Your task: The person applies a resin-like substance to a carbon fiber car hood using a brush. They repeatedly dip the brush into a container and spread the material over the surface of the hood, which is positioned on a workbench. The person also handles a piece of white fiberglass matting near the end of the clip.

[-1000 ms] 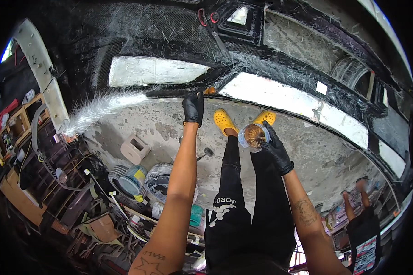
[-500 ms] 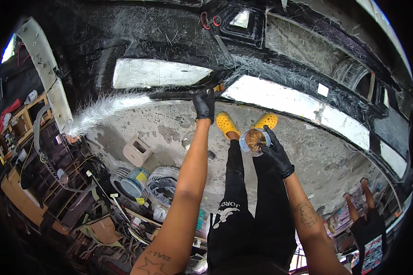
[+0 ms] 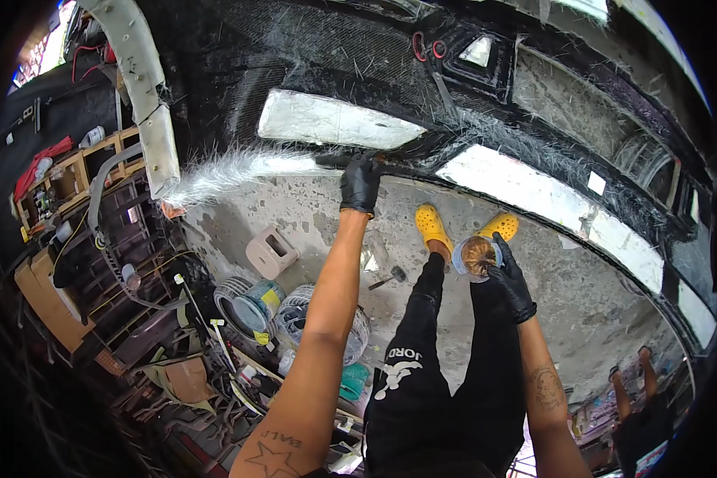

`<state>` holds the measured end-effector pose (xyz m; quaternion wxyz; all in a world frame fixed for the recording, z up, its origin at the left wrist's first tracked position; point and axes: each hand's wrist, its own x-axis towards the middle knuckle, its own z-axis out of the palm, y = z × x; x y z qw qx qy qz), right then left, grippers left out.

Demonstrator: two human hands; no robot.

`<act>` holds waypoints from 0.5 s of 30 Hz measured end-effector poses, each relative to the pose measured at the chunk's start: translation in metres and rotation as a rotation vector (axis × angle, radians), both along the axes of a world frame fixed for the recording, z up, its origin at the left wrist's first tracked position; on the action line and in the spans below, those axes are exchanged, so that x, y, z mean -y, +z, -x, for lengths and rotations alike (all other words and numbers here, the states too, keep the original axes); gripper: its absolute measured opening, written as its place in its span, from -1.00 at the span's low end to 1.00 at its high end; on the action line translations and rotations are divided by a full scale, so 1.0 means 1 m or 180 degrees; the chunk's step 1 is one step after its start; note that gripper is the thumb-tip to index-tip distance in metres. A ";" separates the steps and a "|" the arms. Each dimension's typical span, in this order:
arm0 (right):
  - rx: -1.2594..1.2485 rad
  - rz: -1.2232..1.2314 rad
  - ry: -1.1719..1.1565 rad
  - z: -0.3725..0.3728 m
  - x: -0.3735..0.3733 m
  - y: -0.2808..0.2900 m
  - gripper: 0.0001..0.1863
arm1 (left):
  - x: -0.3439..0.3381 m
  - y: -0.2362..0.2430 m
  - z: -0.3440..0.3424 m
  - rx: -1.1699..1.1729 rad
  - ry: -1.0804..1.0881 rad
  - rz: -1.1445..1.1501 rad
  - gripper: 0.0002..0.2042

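My left hand (image 3: 358, 185), in a black glove, has its fingers curled at the dark lower edge of a large black panel (image 3: 327, 64); what they grip is hidden. Beside it, white fibre strands (image 3: 239, 174) lie along that edge, and white rectangular sections (image 3: 338, 118) are set in the panel. My gloved right hand (image 3: 510, 283) holds a clear plastic cup (image 3: 478, 257) of brown material over my legs, below the panel. Red-handled scissors (image 3: 442, 84) lie on the panel, above the white sections.
A pale stool (image 3: 271, 251), tyres with a lidded bucket (image 3: 255, 307) and a mallet (image 3: 388, 279) are on the concrete floor (image 3: 581, 327). Wooden shelving and clutter (image 3: 64, 191) fill the left side. Another person's legs (image 3: 645, 374) show at lower right.
The whole scene has shifted right in the picture as my view turned. My left hand has moved slightly leftward along the panel's edge. My right hand still holds the cup.
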<state>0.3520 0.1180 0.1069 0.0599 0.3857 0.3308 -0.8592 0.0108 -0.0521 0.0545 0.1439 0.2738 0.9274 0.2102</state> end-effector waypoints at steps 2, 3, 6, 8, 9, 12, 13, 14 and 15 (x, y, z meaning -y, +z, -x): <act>0.0005 0.0016 -0.0073 0.000 0.003 0.004 -0.18 | 0.003 0.014 0.011 -0.0006 0.0103 0.0166 -0.77; -0.0066 0.0080 -0.0043 0.005 0.006 0.008 -0.20 | 0.028 0.017 0.024 -0.0410 -0.0074 0.0226 -0.77; -0.0099 -0.0043 -0.0160 0.003 0.015 0.004 -0.20 | 0.038 0.040 0.038 0.0017 0.0352 -0.0243 -0.78; -0.0093 0.0060 -0.0208 0.010 0.019 0.009 -0.15 | 0.055 0.050 0.053 -0.0219 0.0554 -0.0331 -0.81; -0.0082 0.0103 -0.0225 0.014 0.020 0.013 -0.13 | 0.059 0.056 0.061 -0.0350 0.0592 -0.0299 -0.83; -0.0129 0.0036 -0.0264 0.028 0.027 0.025 -0.12 | 0.056 0.085 0.071 -0.0463 0.0748 -0.0476 -0.87; -0.0096 -0.0008 -0.0294 0.033 0.032 0.027 -0.11 | 0.061 0.087 0.075 -0.0540 0.0802 -0.0228 -0.91; -0.0061 -0.0055 -0.0325 0.038 0.037 0.030 -0.11 | 0.066 0.084 0.075 -0.0559 0.0716 -0.0416 -0.92; -0.0039 -0.0091 -0.0337 0.041 0.042 0.034 -0.10 | 0.074 0.085 0.073 -0.0594 0.0649 -0.0594 -0.93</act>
